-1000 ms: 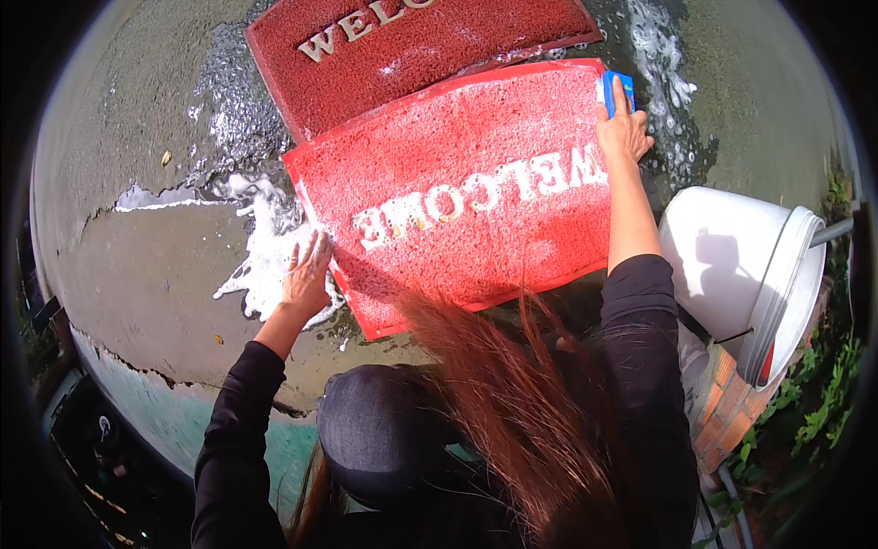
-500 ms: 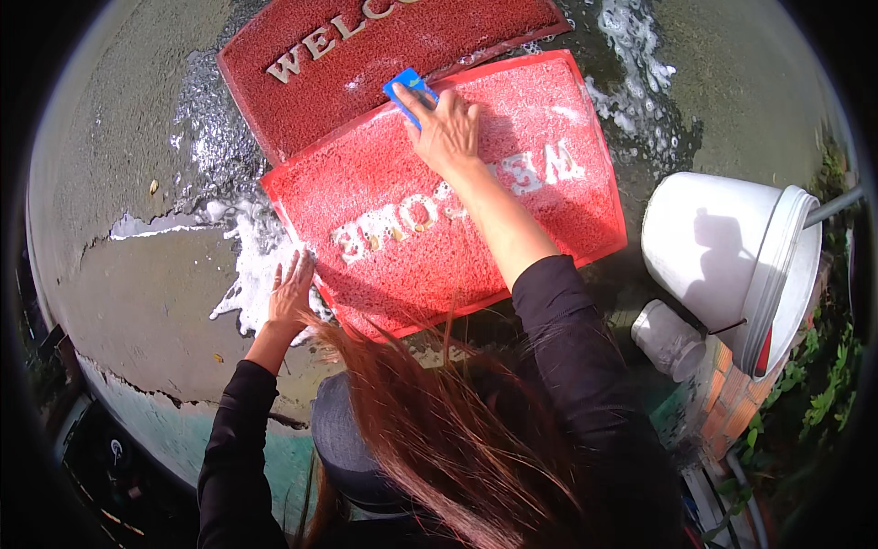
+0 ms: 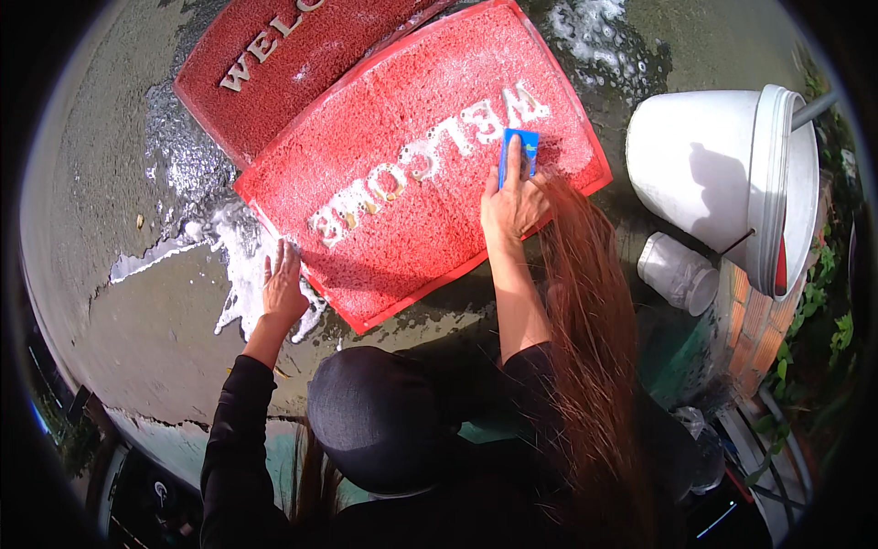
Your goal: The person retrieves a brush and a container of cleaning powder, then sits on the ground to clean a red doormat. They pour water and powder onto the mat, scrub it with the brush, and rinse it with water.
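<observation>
A bright red doormat [image 3: 430, 174] with raised pale letters lies wet and soapy on the ground, its lettering upside down to me. My right hand [image 3: 514, 203] grips a blue scrubbing brush [image 3: 519, 151], pressing it on the mat just below the letters at the right; the brush's underside is hidden. At the mat's left edge my left hand [image 3: 284, 285] rests with fingers stretched out, touching the border beside white suds [image 3: 242, 274]. A darker red doormat [image 3: 274, 69] lies beyond, partly under or against the bright one.
To the right a white bucket [image 3: 690, 169] lies on its side, with a small whitish tub [image 3: 677, 273] near it. Bricks [image 3: 759, 316] and green plants [image 3: 828, 316] border the right. More foam [image 3: 599, 41] wets the concrete [image 3: 165, 329]. Long hair hangs beside my right arm.
My right hand has drawn the brush from the mat's far edge toward me and to the right. My left hand stays at the left edge. The view has shifted slightly.
</observation>
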Tool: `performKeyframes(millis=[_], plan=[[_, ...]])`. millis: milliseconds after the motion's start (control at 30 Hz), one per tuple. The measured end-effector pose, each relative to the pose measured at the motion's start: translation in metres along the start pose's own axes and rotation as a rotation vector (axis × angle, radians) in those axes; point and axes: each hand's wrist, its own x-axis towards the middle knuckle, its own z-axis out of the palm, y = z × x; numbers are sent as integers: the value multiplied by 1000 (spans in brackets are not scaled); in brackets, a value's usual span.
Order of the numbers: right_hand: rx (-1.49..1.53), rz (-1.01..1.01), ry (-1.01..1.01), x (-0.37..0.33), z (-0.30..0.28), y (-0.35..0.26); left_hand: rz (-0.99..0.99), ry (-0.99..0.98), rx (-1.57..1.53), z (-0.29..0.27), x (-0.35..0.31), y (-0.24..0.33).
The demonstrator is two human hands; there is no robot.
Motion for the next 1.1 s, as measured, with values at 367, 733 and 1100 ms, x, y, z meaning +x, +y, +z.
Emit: performKeyframes(millis=[367,733,1100], plan=[[-157,-499,-38,57,-32,120,66,19,102,-7,3,-3],[160,-548,-233,-146,-25,-1,20,14,133,-4,-1,-4],[-122,-52,37,23,-20,123,70,9,90,-5,3,-9]])
